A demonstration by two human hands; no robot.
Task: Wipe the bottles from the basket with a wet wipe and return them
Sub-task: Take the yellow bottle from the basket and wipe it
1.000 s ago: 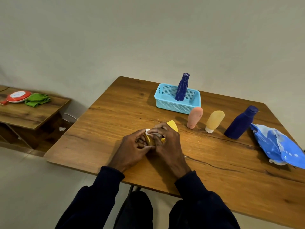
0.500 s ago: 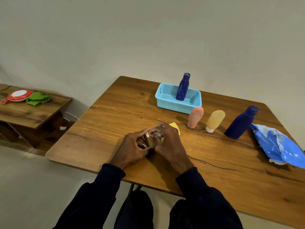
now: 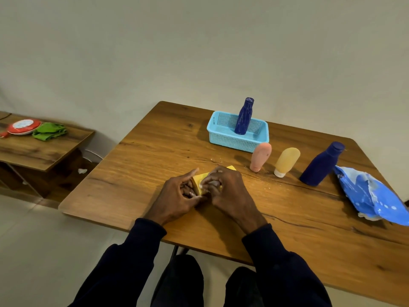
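Wiping had moved along the yellow bottle (image 3: 198,181), which lay low over the surface (image 3: 155,151) near its front edge, between both hands. A second before, a good part of its far end poked out beyond the knuckles; now only a corner showed. The wet wipe (image 3: 209,184), earlier visible at the bottle's left end, sat bunched under the curled fingers of the right hand (image 3: 229,191). The left hand (image 3: 177,196) gripped the near end, its thumb lifted. I judged this bottle mid-clean, not ready to go back. Beyond stood the basket (image 3: 221,139) holding one slim blue bottle (image 3: 243,116); three other bottles waited outside it.
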